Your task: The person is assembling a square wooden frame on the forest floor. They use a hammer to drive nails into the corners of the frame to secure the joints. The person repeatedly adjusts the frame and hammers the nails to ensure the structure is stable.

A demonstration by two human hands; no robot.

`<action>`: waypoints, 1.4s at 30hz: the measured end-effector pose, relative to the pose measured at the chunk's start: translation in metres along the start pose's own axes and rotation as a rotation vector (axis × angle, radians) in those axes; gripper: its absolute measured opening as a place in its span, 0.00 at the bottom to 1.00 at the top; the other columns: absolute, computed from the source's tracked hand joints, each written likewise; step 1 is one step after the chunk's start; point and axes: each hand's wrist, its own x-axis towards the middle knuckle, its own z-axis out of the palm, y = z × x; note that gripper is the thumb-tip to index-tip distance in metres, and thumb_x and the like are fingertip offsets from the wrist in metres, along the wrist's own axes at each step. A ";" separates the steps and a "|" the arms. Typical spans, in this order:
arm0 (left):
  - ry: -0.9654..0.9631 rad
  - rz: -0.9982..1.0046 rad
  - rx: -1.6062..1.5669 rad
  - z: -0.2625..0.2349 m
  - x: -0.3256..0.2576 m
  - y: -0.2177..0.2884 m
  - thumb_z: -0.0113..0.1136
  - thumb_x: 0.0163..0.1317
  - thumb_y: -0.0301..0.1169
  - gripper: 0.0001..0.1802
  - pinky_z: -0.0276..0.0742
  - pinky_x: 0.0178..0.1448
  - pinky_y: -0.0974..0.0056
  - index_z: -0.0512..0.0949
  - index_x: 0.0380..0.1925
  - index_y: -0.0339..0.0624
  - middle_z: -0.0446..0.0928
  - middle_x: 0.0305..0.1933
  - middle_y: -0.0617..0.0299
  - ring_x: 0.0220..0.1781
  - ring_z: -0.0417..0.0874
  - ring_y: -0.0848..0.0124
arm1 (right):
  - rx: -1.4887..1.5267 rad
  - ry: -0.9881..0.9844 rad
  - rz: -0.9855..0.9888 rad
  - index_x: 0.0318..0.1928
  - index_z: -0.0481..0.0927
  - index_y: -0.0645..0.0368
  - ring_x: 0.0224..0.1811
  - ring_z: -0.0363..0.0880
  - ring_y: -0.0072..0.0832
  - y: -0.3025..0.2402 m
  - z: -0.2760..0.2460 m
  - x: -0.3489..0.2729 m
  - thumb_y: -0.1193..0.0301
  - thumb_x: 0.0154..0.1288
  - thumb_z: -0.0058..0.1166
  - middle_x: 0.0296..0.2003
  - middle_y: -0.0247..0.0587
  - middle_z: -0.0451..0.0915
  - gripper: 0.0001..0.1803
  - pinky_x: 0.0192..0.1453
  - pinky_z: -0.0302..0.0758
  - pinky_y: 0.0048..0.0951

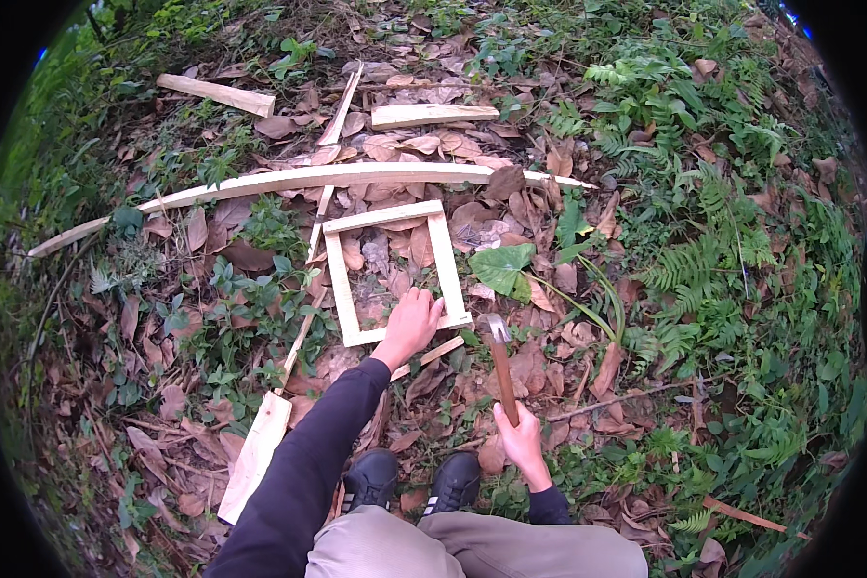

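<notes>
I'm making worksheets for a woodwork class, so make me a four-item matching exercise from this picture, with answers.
1. wooden-handled hammer
2. four-sided wooden frame
3. longest pale wooden strip
4. right shoe

A. dark, with pale stripes
B. in the right hand
C. beyond the frame
D. partly covered by the left hand

Pairs: 1-B, 2-D, 3-C, 4-A

- Dark navy-black, long fabric left sleeve (pixel 323 448), plain, narrowing to a close cuff at the wrist.
- Matching dark navy-black right sleeve (pixel 549 507), only its lower end in view.
- Bare left hand (pixel 413 323) and bare right hand (pixel 522 440).
- Grey-beige, softly creased fabric trousers (pixel 549 545) at the near edge.
- Dark, round-toed left shoe (pixel 372 473) and right shoe (pixel 458 474), with white side stripes.
</notes>
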 end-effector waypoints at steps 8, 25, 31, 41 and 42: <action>0.234 -0.081 0.282 -0.009 -0.009 -0.012 0.56 0.69 0.48 0.20 0.67 0.51 0.49 0.73 0.43 0.41 0.71 0.46 0.51 0.50 0.73 0.55 | 0.152 -0.021 0.034 0.27 0.75 0.61 0.21 0.67 0.17 0.012 0.007 -0.001 0.57 0.76 0.59 0.17 0.30 0.71 0.23 0.26 0.67 0.31; 0.140 -0.123 0.274 -0.008 -0.003 -0.013 0.55 0.69 0.48 0.20 0.68 0.53 0.49 0.72 0.43 0.41 0.70 0.46 0.51 0.51 0.73 0.55 | -0.140 0.061 -0.058 0.28 0.78 0.69 0.19 0.74 0.25 -0.006 -0.002 0.017 0.72 0.66 0.58 0.16 0.46 0.74 0.12 0.28 0.71 0.36; 0.123 -0.137 0.280 -0.007 -0.004 -0.019 0.54 0.69 0.48 0.20 0.68 0.53 0.49 0.73 0.44 0.41 0.71 0.46 0.51 0.51 0.73 0.55 | 0.420 0.156 -0.303 0.26 0.62 0.56 0.14 0.59 0.16 -0.072 -0.034 0.012 0.76 0.75 0.46 0.15 0.26 0.61 0.16 0.20 0.59 0.24; 0.094 -0.150 0.277 -0.007 -0.002 -0.016 0.54 0.70 0.49 0.21 0.68 0.55 0.50 0.72 0.44 0.40 0.71 0.47 0.51 0.52 0.72 0.55 | -0.067 0.179 -0.110 0.25 0.75 0.69 0.18 0.74 0.27 -0.035 -0.008 0.017 0.71 0.66 0.58 0.14 0.44 0.72 0.15 0.26 0.69 0.37; 0.077 -0.154 0.272 -0.005 -0.009 -0.017 0.54 0.70 0.49 0.21 0.68 0.55 0.50 0.72 0.44 0.40 0.71 0.47 0.51 0.52 0.72 0.55 | -0.023 0.207 -0.085 0.24 0.74 0.68 0.18 0.73 0.24 -0.064 -0.018 0.012 0.71 0.69 0.57 0.14 0.40 0.72 0.16 0.25 0.68 0.35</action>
